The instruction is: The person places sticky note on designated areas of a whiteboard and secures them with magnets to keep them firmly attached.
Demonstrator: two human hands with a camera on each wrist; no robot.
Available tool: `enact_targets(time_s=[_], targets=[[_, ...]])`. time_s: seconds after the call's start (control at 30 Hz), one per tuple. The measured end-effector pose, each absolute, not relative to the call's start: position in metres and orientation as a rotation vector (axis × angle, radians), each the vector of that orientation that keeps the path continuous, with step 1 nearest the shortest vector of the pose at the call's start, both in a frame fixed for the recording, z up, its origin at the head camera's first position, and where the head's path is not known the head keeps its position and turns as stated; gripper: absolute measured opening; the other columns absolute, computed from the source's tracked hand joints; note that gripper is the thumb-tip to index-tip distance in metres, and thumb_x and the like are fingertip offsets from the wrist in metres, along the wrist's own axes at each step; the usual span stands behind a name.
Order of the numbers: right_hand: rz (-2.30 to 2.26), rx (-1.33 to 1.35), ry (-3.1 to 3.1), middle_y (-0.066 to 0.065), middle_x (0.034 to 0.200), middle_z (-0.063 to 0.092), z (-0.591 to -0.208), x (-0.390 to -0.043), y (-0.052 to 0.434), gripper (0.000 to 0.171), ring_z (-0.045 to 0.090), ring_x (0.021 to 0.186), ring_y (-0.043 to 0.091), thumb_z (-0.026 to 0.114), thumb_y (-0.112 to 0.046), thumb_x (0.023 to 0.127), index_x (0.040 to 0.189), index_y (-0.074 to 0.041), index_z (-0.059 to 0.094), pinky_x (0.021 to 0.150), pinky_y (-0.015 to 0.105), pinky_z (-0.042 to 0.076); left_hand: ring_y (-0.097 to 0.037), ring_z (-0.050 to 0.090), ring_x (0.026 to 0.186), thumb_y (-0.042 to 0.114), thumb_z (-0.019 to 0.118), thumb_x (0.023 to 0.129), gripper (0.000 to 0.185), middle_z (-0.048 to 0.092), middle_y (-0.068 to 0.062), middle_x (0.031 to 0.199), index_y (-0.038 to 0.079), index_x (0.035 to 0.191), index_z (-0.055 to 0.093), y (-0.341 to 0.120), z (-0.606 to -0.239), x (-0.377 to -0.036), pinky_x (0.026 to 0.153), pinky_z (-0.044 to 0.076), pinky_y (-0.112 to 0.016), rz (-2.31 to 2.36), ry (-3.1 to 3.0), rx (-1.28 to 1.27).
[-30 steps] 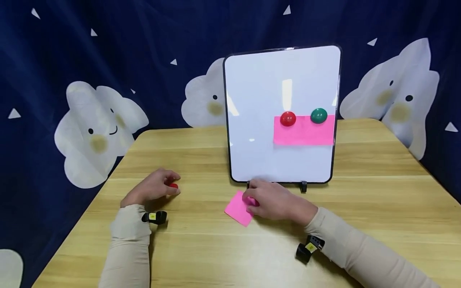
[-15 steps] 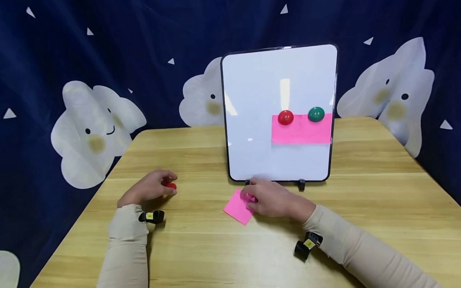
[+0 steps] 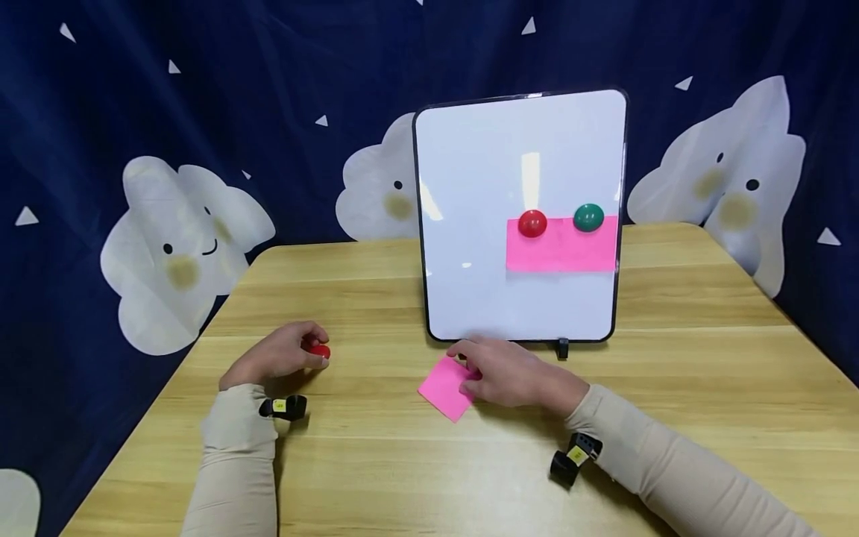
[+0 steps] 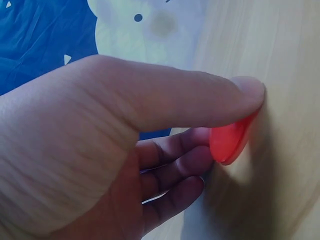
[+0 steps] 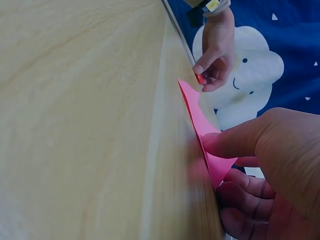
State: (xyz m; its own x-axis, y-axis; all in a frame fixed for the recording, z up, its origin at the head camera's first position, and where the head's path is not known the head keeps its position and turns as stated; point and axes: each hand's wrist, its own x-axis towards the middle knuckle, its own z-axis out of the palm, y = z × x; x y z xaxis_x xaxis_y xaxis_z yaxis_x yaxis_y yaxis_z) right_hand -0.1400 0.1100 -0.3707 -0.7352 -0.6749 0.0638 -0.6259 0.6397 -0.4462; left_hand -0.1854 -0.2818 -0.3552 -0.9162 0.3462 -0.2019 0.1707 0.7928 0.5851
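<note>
My left hand (image 3: 278,353) pinches a round red magnet (image 3: 321,350) at the table's left. In the left wrist view the thumb covers the upper part of the magnet (image 4: 227,142), with fingertips at its other side. My right hand (image 3: 513,373) is at a square pink sticky note (image 3: 444,391) below the whiteboard. Its thumb presses on the note (image 5: 197,112) in the right wrist view, and the curled fingers lie at the note's edge. The note's right part is hidden under the hand.
A whiteboard (image 3: 470,164) with a black frame stands on small feet behind my right hand. On it, a red magnet (image 3: 532,224) and a green magnet (image 3: 588,218) hold a pink paper strip (image 3: 560,253). The wooden table (image 3: 376,462) meets a dark blue cloud curtain (image 3: 268,89).
The red magnet shows a little more between my left thumb and fingers. My right fingers shift slightly on the pink note, baring more of its top corner. The head view wobbles a little.
</note>
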Motion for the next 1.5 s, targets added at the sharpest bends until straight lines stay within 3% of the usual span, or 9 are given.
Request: enact_targets(time_s=[0.23, 0.83, 1.0, 1.17, 1.33, 1.43, 1.5], targets=[[-0.654, -1.064, 2.756, -0.006, 0.09, 0.052, -0.372, -0.14, 0.112, 0.024, 0.05, 0.081, 0.01, 0.076, -0.026, 0.089, 0.108, -0.013, 0.069, 0.066, 0.026, 0.046, -0.023, 0.055, 0.088, 0.014, 0.076, 0.086, 0.029, 0.061, -0.007, 0.097, 0.002, 0.108, 0.062, -0.281, -0.357, -0.187, 0.079, 0.047, -0.036, 0.834, 2.692, 0.386], [-0.68, -1.084, 2.768, -0.007, 0.083, 0.051, -0.373, -0.142, 0.114, 0.021, 0.048, 0.075, 0.01, 0.076, -0.026, 0.088, 0.098, -0.018, 0.06, 0.061, 0.026, 0.043, -0.021, 0.059, 0.09, 0.024, 0.073, 0.091, 0.029, 0.066, -0.005, 0.099, 0.004, 0.112, 0.069, -0.264, -0.364, -0.196, 0.081, 0.048, -0.037, 0.821, 2.791, 0.329], [-0.735, -1.039, 2.739, -0.008, 0.088, 0.053, -0.374, -0.141, 0.113, 0.027, 0.05, 0.078, 0.009, 0.076, -0.024, 0.089, 0.109, -0.017, 0.061, 0.064, 0.027, 0.045, -0.022, 0.059, 0.09, 0.023, 0.073, 0.092, 0.027, 0.066, -0.006, 0.101, 0.004, 0.112, 0.071, -0.261, -0.365, -0.197, 0.08, 0.049, -0.038, 0.8, 2.83, 0.343], [-0.772, -1.017, 2.73, -0.007, 0.097, 0.056, -0.374, -0.141, 0.114, 0.045, 0.053, 0.083, 0.01, 0.076, -0.022, 0.089, 0.129, -0.012, 0.057, 0.069, 0.027, 0.047, -0.024, 0.059, 0.093, 0.027, 0.072, 0.092, 0.031, 0.065, -0.009, 0.105, 0.004, 0.113, 0.072, -0.258, -0.367, -0.197, 0.083, 0.05, -0.042, 0.715, 2.917, 0.348], [-0.752, -1.113, 2.726, -0.003, 0.12, 0.06, -0.376, -0.142, 0.113, 0.063, 0.053, 0.092, 0.01, 0.074, -0.023, 0.091, 0.147, -0.013, 0.048, 0.08, 0.028, 0.049, -0.024, 0.06, 0.094, 0.03, 0.07, 0.093, 0.029, 0.063, -0.009, 0.108, 0.007, 0.111, 0.072, -0.258, -0.368, -0.196, 0.083, 0.051, -0.043, 0.706, 2.972, 0.335], [-0.697, -1.213, 2.733, -0.005, 0.116, 0.061, -0.378, -0.143, 0.113, 0.067, 0.052, 0.091, 0.008, 0.073, -0.025, 0.092, 0.153, -0.022, 0.044, 0.077, 0.027, 0.049, -0.026, 0.061, 0.095, 0.03, 0.069, 0.094, 0.027, 0.061, -0.009, 0.108, 0.008, 0.109, 0.072, -0.259, -0.369, -0.195, 0.082, 0.051, -0.044, 0.73, 2.993, 0.343], [-0.66, -1.266, 2.744, -0.006, 0.104, 0.06, -0.378, -0.143, 0.114, 0.066, 0.05, 0.086, 0.008, 0.072, -0.025, 0.092, 0.152, -0.027, 0.045, 0.071, 0.026, 0.048, -0.027, 0.062, 0.097, 0.03, 0.069, 0.094, 0.028, 0.061, -0.009, 0.108, 0.007, 0.11, 0.072, -0.259, -0.37, -0.196, 0.081, 0.052, -0.044, 0.754, 3.005, 0.348]])
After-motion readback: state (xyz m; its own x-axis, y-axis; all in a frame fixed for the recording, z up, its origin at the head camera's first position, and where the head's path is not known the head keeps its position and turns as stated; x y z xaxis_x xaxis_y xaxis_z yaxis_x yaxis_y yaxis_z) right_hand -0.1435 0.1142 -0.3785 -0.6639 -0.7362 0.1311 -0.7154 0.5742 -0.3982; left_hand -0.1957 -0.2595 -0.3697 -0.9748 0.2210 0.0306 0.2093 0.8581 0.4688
